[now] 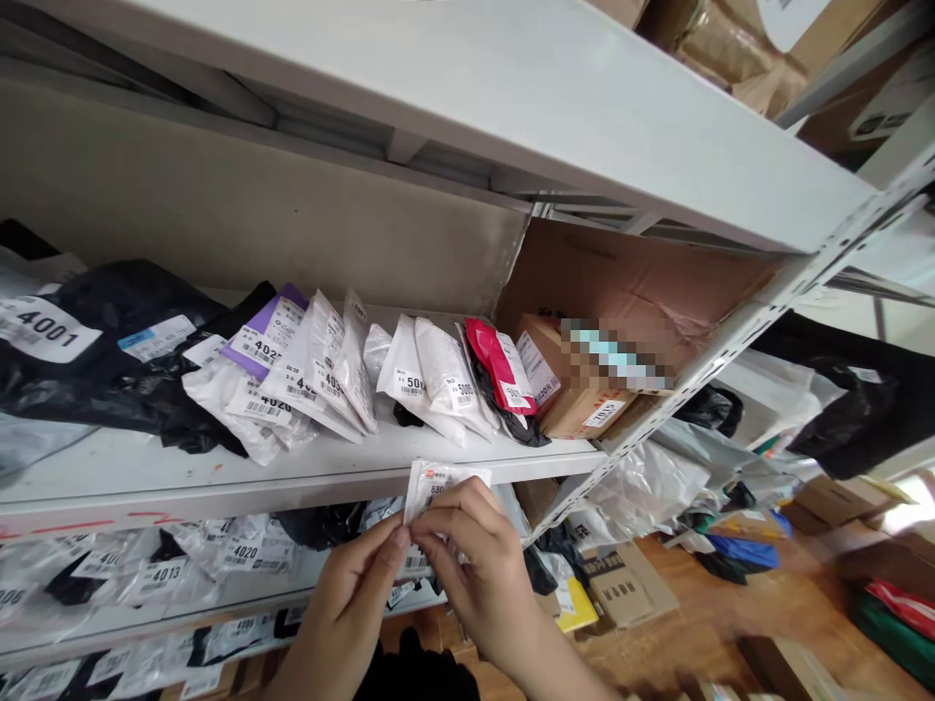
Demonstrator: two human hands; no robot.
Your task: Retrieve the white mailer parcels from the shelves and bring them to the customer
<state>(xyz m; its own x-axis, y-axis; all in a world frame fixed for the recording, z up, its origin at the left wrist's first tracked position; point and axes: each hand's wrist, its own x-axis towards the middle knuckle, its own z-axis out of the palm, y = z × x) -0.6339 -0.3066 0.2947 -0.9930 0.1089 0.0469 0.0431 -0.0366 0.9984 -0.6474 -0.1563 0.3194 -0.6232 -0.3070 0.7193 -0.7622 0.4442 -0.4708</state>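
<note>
Just off the front edge of the white shelf (pixel 307 477), low in view, you hold a small white packet (pixel 438 477) up between both hands. Your left hand (pixel 357 572) pinches its left edge between thumb and forefinger. Your right hand (pixel 480 550) curls over the other side, its thumb and forefinger drawn close together on the lower part; what the remaining fingertips grip is hidden. To do this well, keep the pinch near the edges: your right fingers lie across part of the print, so sliding them outward would likely bare the number and barcode. Thin wrapping like this probably creases easily, so light, even tension should keep the print flat.

On that packet "830" shows, with any further digits covered; an orange mark tops it, too small to make out. Along the shelf, the black plastic bag (pixel 157 287) at far left reads 4001, a crinkled white bag (pixel 252 428) reads 4020, and a padded white parcel (pixel 445 358) reads 5005. Beside that, the red packet (pixel 489 352) has a number too blurred to trust, while the cardboard box (pixel 574 417) reads 7015. On the level below, a plastic-wrapped packet (pixel 165 576) bears 4013.
</note>
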